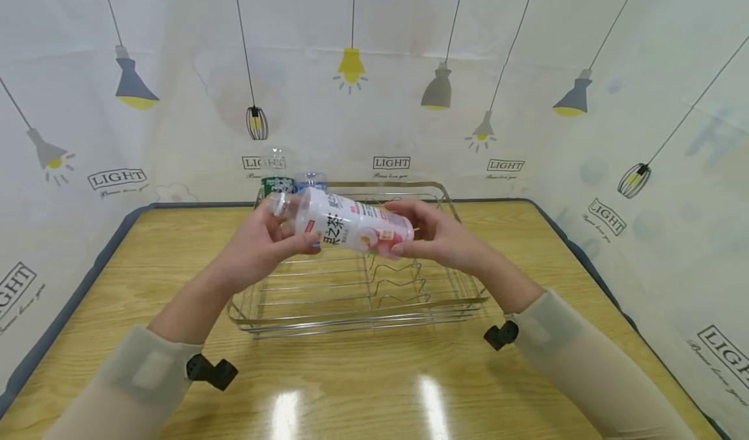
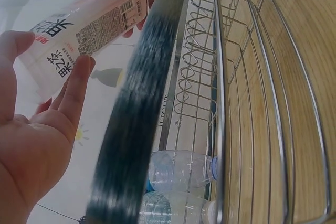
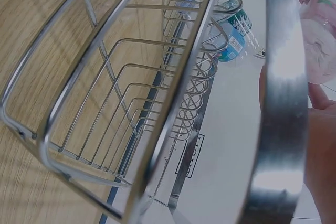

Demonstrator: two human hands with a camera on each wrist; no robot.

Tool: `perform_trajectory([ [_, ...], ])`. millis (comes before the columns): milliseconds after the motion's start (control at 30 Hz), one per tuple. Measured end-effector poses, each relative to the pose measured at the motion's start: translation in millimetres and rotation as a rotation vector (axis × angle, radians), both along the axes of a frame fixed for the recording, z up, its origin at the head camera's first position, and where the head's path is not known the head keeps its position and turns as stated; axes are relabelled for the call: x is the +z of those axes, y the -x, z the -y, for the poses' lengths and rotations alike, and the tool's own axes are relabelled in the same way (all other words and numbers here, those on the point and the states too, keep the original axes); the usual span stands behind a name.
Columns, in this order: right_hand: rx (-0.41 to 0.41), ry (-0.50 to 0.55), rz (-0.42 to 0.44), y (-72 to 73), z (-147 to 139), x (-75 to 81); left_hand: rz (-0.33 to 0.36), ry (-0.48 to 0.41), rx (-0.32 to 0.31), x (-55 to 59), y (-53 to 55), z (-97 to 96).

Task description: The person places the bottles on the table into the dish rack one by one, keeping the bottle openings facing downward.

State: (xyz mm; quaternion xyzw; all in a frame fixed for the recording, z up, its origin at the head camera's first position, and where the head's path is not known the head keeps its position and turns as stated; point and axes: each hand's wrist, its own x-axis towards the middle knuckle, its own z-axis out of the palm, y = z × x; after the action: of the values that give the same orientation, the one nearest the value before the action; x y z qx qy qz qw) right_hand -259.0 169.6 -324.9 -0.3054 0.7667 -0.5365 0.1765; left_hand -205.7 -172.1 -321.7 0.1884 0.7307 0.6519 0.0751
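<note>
A plastic drink bottle point(image 1: 351, 225) with a white and pink peach label lies nearly level in the air above the wire rack point(image 1: 316, 323). My left hand point(image 1: 251, 245) grips its clear left end, thumb along the near side; the left wrist view shows the fingers around the label edge. At the pink right end, my right hand point(image 1: 450, 238) holds the bottle between thumb and fingers. Its round base point(image 3: 317, 45) shows in the right wrist view. Most of the right hand there is hidden by the rack's metal rim.
At the rack's back left stand a green-labelled bottle point(image 1: 277, 183) and a blue-labelled bottle point(image 1: 311, 179), caps downward. Wavy wire dividers point(image 1: 400, 281) run along the rack's right part. The rack stands on a wooden table point(image 1: 363, 381) before a lamp-patterned backdrop point(image 1: 398, 121).
</note>
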Motion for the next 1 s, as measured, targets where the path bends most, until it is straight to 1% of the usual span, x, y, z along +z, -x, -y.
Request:
perform_trajectory([
  [167, 0.017, 0.053, 0.026, -0.6, 0, -1.1, -0.004, -0.003, -0.014, -1.2, -1.5, -0.1],
  [233, 0.011, 0.062, 0.029, -1.2, 0, -1.1, -0.010, 0.004, -0.020, -1.6, -1.8, 0.1],
  [400, -0.021, 0.061, 0.009, -1.5, -1, -1.2, -0.018, 0.021, -0.021, -2.5, -1.6, 0.7],
  [500, -0.023, 0.068, -0.003, -1.0, -2, -1.5, -0.018, 0.025, -0.024, -2.2, -2.2, 1.1],
  [633, -0.016, 0.086, -0.021, -1.5, -3, -1.7, 0.006, 0.023, -0.029, -2.5, -2.7, 3.0],
  [700, -0.022, 0.084, -0.046, -1.8, -4, -1.6, 0.007, 0.027, -0.023, -3.2, -2.7, 5.2],
  [800, -0.040, 0.069, -0.081, -1.6, -6, -1.2, -0.033, 0.038, -0.015, -3.7, -2.7, 9.5],
  [867, -0.055, 0.052, -0.104, -1.3, -7, -0.8, -0.085, 0.056, -0.016, -3.6, -2.1, 12.0],
  [933, -0.059, 0.042, -0.112, -1.0, -8, -0.1, -0.140, 0.096, -0.009, -2.4, -2.0, 13.9],
  [1000, -0.061, 0.030, -0.124, -1.1, -9, 0.6, -0.183, 0.157, 0.000, -1.1, -1.7, 14.7],
])
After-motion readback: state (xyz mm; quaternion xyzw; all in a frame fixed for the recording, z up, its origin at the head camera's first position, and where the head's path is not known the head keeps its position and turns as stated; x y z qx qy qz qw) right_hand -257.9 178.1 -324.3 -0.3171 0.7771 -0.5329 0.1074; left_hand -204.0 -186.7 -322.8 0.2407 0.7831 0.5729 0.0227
